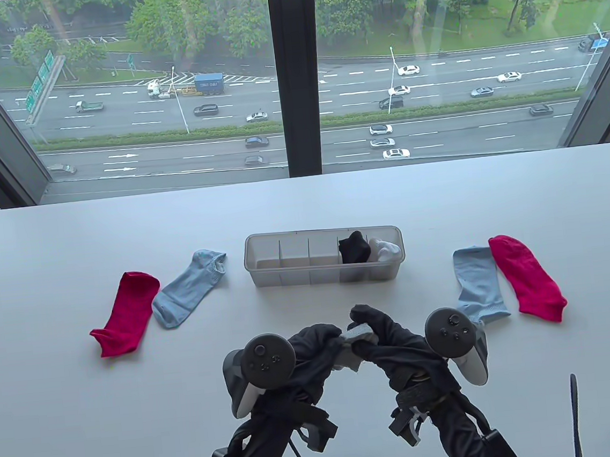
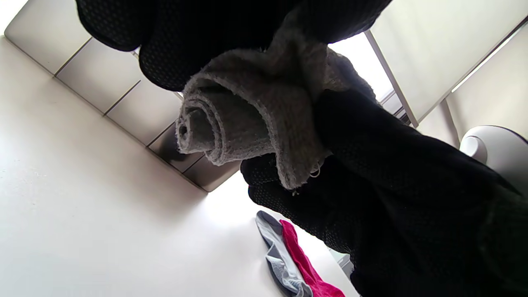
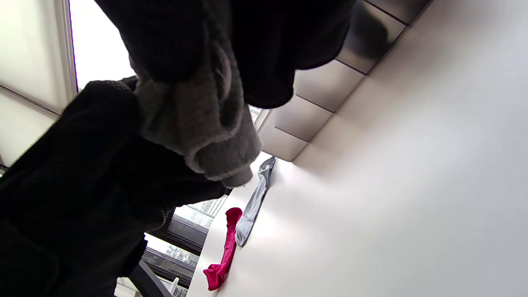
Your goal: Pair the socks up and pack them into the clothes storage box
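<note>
Both gloved hands hold a rolled grey sock pair point(image 1: 355, 342) above the table, in front of the storage box point(image 1: 325, 275). My left hand point(image 1: 316, 348) grips its left side and my right hand point(image 1: 382, 334) pinches its right side. The left wrist view shows the grey roll point(image 2: 239, 123) as a tight spiral, and the right wrist view shows the grey roll point(image 3: 198, 119) between the gloves. The box holds a black sock bundle point(image 1: 353, 247) and a white sock bundle point(image 1: 385, 249) in its two right compartments. A red sock point(image 1: 127, 313) and a light blue sock point(image 1: 187, 296) lie at the left. Another light blue sock point(image 1: 477, 284) and red sock point(image 1: 528, 277) lie at the right.
The translucent box has several compartments; the three on the left point(image 1: 294, 254) hold nothing. The white table point(image 1: 86, 422) ends at a window behind it. A dark cable point(image 1: 575, 412) stands at the lower right.
</note>
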### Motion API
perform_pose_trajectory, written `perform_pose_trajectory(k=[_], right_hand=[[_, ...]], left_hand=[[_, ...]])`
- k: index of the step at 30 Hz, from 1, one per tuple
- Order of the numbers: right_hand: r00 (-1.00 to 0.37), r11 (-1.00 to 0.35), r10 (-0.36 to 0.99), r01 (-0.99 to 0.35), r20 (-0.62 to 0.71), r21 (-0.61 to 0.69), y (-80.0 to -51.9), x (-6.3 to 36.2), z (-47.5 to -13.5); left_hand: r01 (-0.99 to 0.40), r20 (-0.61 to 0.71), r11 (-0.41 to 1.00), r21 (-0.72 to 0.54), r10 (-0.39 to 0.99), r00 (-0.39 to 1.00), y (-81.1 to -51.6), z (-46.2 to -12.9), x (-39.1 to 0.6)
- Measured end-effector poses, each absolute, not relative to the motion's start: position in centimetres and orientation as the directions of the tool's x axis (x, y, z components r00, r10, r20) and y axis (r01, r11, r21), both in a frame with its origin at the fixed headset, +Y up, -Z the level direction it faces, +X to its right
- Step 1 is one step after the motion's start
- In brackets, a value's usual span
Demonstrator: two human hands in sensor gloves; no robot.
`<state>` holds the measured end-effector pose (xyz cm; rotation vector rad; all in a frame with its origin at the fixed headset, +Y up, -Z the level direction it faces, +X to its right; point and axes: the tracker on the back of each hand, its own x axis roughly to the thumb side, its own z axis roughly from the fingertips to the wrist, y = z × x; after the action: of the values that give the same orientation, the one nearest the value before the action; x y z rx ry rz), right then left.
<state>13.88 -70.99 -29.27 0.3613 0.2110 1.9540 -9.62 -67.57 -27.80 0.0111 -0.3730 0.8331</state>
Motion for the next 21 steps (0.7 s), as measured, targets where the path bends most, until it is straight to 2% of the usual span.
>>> perform_pose_trajectory(k=[4,7,9,10,11,12,13,16,18,19,21], right_hand=[[-0.24,-0.267,0.963,-0.902,0.119,0.339,-71.1,14.6,-29.5],[-0.192,-0.225,0.974,-0.898,0.125,0.378,-71.0,14.5,-29.6],[-0.154,-0.19,0.981,-0.885,0.118,0.424,-71.0,14.0,-29.6],[-0.135,-0.17,0.985,-0.884,0.11,0.436,-71.0,13.7,-29.5],[-0.188,-0.212,0.977,-0.89,0.098,0.403,-71.2,13.6,-29.5],[-0.236,-0.267,0.964,-0.881,0.125,0.39,-71.3,13.6,-29.6],[-0.291,-0.323,0.946,-0.866,0.142,0.381,-71.1,13.5,-29.5],[-0.504,-0.562,0.824,-0.785,0.258,0.262,-69.8,13.4,-29.2],[-0.625,-0.701,0.711,-0.669,0.323,0.248,-69.5,12.9,-29.3],[-0.647,-0.727,0.685,-0.635,0.334,0.26,-69.6,12.8,-29.3],[-0.606,-0.683,0.73,-0.663,0.316,0.306,-70.1,12.6,-29.2]], left_hand=[[-0.79,0.269,0.597,-0.137,0.79,0.55,-68.2,-28.5,-10.6],[-0.748,0.187,0.594,-0.295,0.804,0.565,-69.6,-29.4,-10.9],[-0.77,0.158,0.489,-0.409,0.869,0.469,-70.7,-29.9,-10.6],[-0.8,0.121,0.392,-0.455,0.917,0.381,-71.1,-30.1,-10.3],[-0.852,0.092,0.282,-0.441,0.959,0.27,-71.2,-30.1,-10.2],[-0.892,0.079,0.261,-0.368,0.965,0.25,-70.9,-29.9,-10.3],[-0.888,0.132,0.321,-0.331,0.947,0.293,-70.5,-30.0,-10.4],[-0.756,0.271,0.611,-0.238,0.789,0.552,-69.2,-29.6,-10.3],[-0.749,0.323,0.609,-0.262,0.786,0.526,-68.9,-29.3,-9.7],[-0.758,0.341,0.593,-0.272,0.796,0.501,-68.8,-29.2,-9.4],[-0.732,0.359,0.613,-0.297,0.782,0.509,-68.6,-29.0,-8.8]])
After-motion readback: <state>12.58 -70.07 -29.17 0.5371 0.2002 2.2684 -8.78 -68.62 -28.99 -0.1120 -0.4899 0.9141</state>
